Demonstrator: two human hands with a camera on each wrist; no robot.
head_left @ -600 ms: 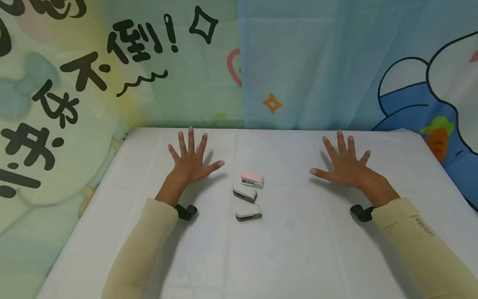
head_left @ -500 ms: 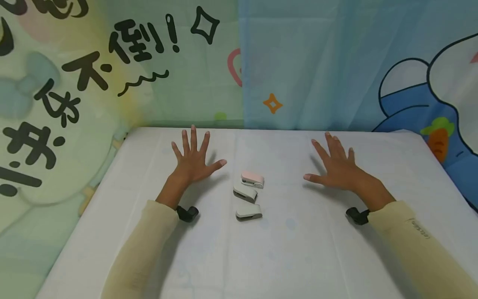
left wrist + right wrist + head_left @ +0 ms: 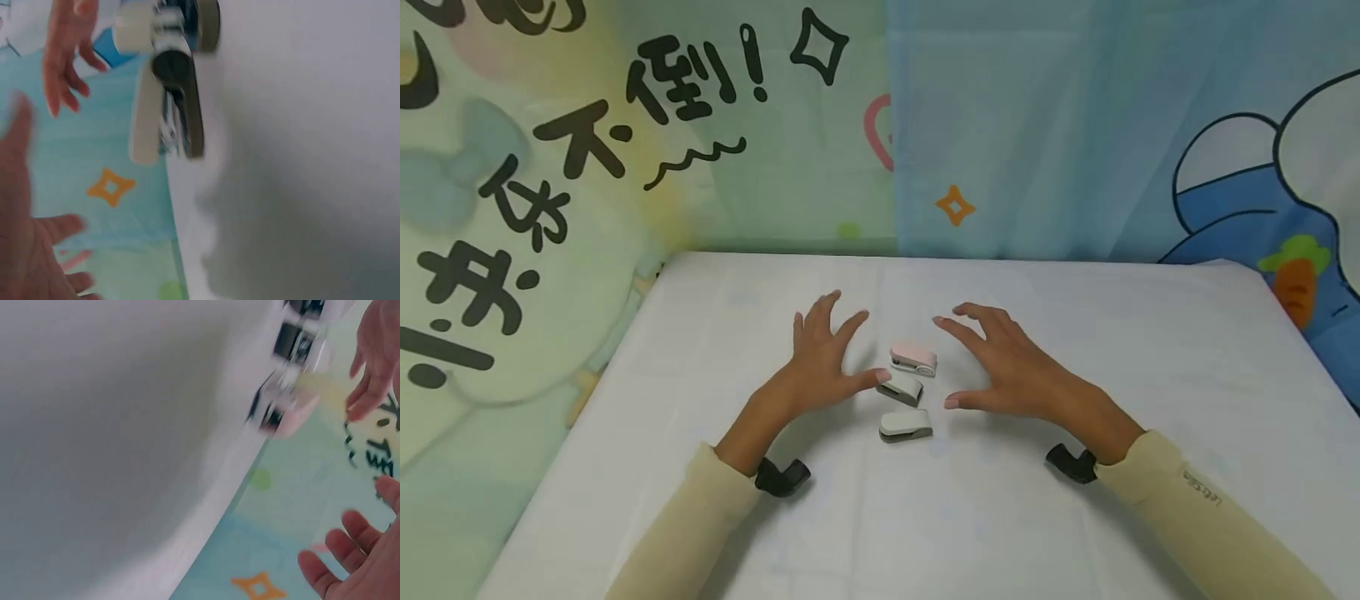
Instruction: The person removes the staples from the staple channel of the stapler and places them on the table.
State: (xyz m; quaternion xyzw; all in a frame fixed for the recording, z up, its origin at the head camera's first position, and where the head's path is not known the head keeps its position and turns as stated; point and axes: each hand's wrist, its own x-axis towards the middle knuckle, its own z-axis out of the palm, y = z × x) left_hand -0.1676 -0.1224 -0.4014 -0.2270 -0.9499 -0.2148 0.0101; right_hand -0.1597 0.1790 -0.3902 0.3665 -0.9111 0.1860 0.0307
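Three small staplers lie in a loose column on the white table. A pink stapler [image 3: 913,359] is farthest back, a white stapler [image 3: 906,392] with a grey base sits in the middle, and another white stapler [image 3: 906,425] is nearest the front. From the left, my left hand [image 3: 820,367] reaches in with fingers spread, its thumb tip overlapping the middle stapler in the head view. My right hand [image 3: 1011,367] hovers on the other side, fingers loosely bent and thumb apart, holding nothing. Blurred staplers also show in both wrist views, including the pink one [image 3: 297,412] in the right.
The white-covered table [image 3: 1000,517] ends at the back against a printed cloth [image 3: 1037,125]. A second printed cloth [image 3: 572,333] hangs along the left side. Each wrist wears a black camera mount, the left mount [image 3: 782,477] and the right mount [image 3: 1071,463].
Both hands have moved inward toward the staplers, the right hand farther, and their widely spread fingers have bent somewhat. The staplers keep their arrangement; the head view has shifted slightly.
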